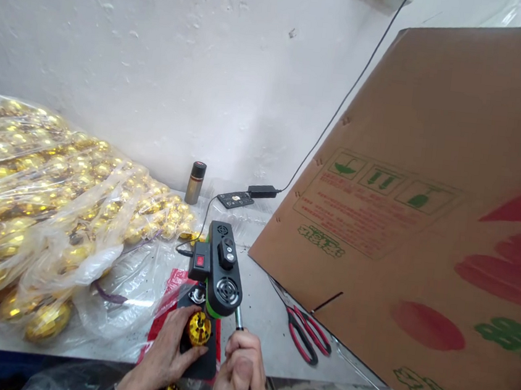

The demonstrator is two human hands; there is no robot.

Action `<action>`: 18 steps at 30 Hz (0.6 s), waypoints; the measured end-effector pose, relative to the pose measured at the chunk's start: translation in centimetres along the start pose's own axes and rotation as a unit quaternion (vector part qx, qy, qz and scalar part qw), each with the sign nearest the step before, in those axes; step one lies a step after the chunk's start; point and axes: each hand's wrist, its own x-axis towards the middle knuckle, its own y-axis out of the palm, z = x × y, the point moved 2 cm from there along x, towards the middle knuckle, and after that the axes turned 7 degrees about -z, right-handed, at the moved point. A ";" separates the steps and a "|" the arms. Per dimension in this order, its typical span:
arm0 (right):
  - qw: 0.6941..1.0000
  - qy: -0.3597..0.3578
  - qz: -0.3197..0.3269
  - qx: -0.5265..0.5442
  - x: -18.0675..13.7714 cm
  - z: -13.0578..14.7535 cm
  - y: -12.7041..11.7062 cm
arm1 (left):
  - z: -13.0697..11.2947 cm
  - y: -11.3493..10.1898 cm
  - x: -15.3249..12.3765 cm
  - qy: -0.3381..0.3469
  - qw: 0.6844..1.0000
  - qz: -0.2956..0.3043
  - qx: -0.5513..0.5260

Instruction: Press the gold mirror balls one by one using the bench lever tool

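My left hand (170, 347) has its thumb and fingers closed around a gold mirrored ball (199, 329), low at the front of a small black machine (225, 272). The machine carries a red switch, a round vent and a green lower edge. My right hand (242, 367) is wrapped round the dark grip of a lever, whose metal rod (239, 318) runs up to the machine's right side. A dark base plate (200, 368) lies beneath the ball, over a red sheet (167, 300). The ball's underside is hidden by my fingers and the view.
Clear plastic bags of gold balls (56, 192) fill the left. Red-handled pliers (304, 336) lie right of the machine, beside a big leaning cardboard box (419, 193). Behind stand a capped cylinder (195, 183) and a power adapter (262, 191) with its cord.
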 end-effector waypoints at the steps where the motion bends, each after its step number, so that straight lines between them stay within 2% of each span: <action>1: 1.000 -0.008 0.011 -0.001 -0.4 -0.3 -0.2 | 0.1 0.0 0.0 0.001 1.000 -0.001 0.000; 5: 0.998 -0.025 0.047 -0.016 -1.9 -1.4 -1.1 | 0.2 0.0 0.1 0.009 1.000 -0.002 0.000; 7: 0.999 -0.003 0.047 -0.013 -1.5 -1.2 -1.3 | 0.2 0.1 0.3 0.010 1.000 -0.002 0.002; 12: 0.988 0.115 0.101 -0.007 3.9 2.1 -0.5 | 0.2 0.1 0.2 0.008 1.000 -0.024 0.002; 15: 0.983 0.131 0.127 -0.014 6.7 3.6 0.0 | 0.9 -0.3 -1.0 0.011 0.999 -0.046 0.006; 18: 0.984 0.122 0.125 -0.012 6.7 3.4 -0.2 | 2.1 -0.9 -3.5 0.057 0.997 -0.030 0.031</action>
